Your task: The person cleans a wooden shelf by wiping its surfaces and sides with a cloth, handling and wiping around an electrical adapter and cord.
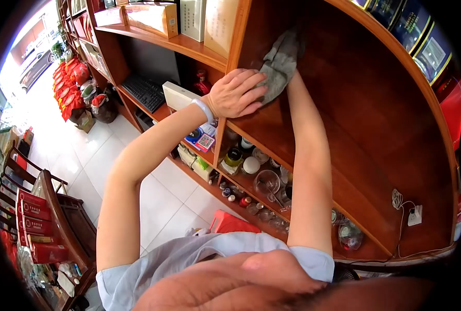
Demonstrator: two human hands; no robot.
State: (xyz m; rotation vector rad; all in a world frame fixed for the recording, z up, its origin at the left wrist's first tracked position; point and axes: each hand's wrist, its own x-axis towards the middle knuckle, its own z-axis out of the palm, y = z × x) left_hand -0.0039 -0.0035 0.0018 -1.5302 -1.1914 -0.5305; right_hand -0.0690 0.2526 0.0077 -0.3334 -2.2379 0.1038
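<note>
A grey cloth (279,65) lies bunched against the inside of a wooden shelf compartment (344,103). My right hand (293,78) reaches in and holds the cloth, which covers most of its fingers; only the wrist end shows plainly. At the front edge of the upright divider (234,57), my left hand (239,94) rests with its fingers spread, the tips meeting the near side of the cloth. A pale bangle (203,110) circles my left wrist.
Glass jars (266,181) and small bottles stand on lower shelves. Left of the divider are a keyboard (143,92), a white box (178,96) and boxed goods (152,19). A white cable (398,199) runs to a socket (415,215). A wooden chair (20,166) stands at left.
</note>
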